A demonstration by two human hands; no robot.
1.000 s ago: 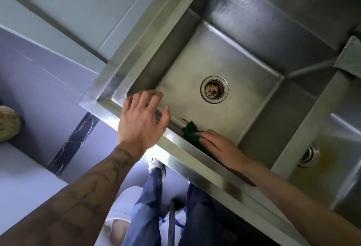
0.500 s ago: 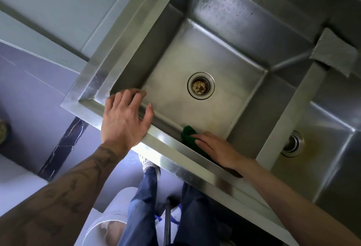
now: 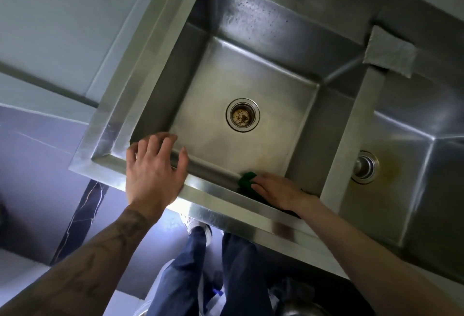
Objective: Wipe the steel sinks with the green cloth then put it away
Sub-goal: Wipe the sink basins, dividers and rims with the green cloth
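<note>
Left hand [image 3: 153, 172]: palm lies over the near rim of the left sink [image 3: 140, 69], close to its near-left corner. Grip wide, fingers spread and slightly bent, holding nothing.

Left sink: round drain strainer [image 3: 242, 115] at the centre of the floor; dark specks on the far wall.

Green cloth [image 3: 247, 179]: inside the left sink, against the near wall toward its right end, mostly covered.

Right hand [image 3: 278, 190]: on top of the cloth, grip flat, fingers straight, pressing it to the steel.

Grey pad [image 3: 389, 52]: lies at the far end of the divider between the basins.

Right sink [image 3: 406, 190]: second drain [image 3: 365, 167] visible, yellowish stain beside it.
</note>
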